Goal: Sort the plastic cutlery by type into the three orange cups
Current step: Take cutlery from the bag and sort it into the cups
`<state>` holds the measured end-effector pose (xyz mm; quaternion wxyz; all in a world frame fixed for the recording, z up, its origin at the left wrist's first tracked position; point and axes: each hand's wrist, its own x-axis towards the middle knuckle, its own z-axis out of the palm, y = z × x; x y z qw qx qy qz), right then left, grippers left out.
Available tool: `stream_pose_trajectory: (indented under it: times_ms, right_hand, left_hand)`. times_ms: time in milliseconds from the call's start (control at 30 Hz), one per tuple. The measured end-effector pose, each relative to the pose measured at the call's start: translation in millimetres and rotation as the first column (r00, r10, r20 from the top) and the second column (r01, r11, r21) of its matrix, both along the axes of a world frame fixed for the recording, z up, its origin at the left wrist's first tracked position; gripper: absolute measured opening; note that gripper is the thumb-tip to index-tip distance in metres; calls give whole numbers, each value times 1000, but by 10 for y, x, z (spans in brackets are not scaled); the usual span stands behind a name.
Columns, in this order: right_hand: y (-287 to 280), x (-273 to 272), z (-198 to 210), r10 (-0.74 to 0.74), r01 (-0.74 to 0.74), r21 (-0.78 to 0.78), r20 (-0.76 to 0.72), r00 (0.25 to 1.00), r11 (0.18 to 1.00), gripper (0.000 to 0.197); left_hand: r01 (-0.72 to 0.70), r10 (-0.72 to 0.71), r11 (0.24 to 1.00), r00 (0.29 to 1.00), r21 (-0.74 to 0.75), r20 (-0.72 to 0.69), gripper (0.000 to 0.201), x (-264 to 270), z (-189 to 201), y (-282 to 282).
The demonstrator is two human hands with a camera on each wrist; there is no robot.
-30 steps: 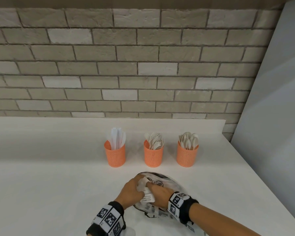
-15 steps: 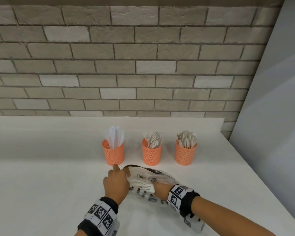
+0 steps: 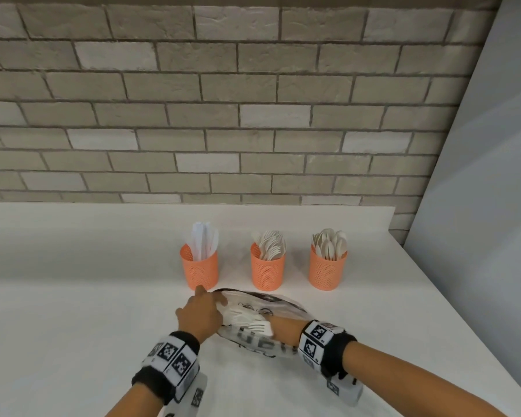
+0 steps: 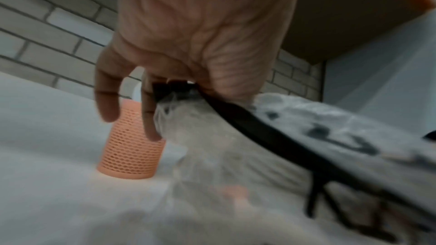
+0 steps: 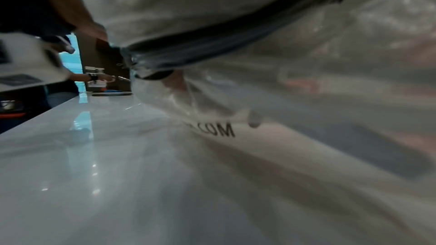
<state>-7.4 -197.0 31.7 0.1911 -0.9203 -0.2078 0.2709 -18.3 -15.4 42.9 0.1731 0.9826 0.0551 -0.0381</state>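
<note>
Since earlier, left hand (image 3: pixel 200 314) slid left, gripping the plastic bag (image 3: pixel 278 303) rim.
Right hand (image 3: pixel 280 326) sits inside it, grip unclear; three orange cups (image 3: pixel 267 273) stand mid-frame on table (image 3: pixel 73 326).

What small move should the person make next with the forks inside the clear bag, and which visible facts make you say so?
Probably draw the right hand out with the forks and carry them to the middle cup, which already holds forks. The left hand pinches the bag mouth open, so the way out looks free.
</note>
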Motion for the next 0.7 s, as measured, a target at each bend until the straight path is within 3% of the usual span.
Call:
stream_pose_trajectory:
  times_ms: [133,200,300,433,567,700]
  right_hand:
    - [-19,-87,128,72,-73,10,36,997,997,37]
    - [-41,-68,85,68,-68,29,-1,998,997,39]
    - [-51,-36,29,27,-26,35,-42,999,999,40]
    - [29,-97,51,46,-48,64,19,999,997,42]
    - [57,-91,-18,53,-53,53,-6,999,997,43]
    - [31,-45,-14,-20,24,51,-78,997,998,39]
  left_hand:
    - [78,-45,979,984,187,-171,52,30,-9,24]
    - [179,-134,967,963,184,-235,55,2,12,65]
    - [236,-253,967,921,-91,-295,56,29,13,129]
    - [210,-303,912,924,-352,-234,48,2,-13,134]
    - [200,-313,855,935,-479,-168,58,-31,-80,162]
    - [185,-239,896,967,-405,-88,44,33,-16,269]
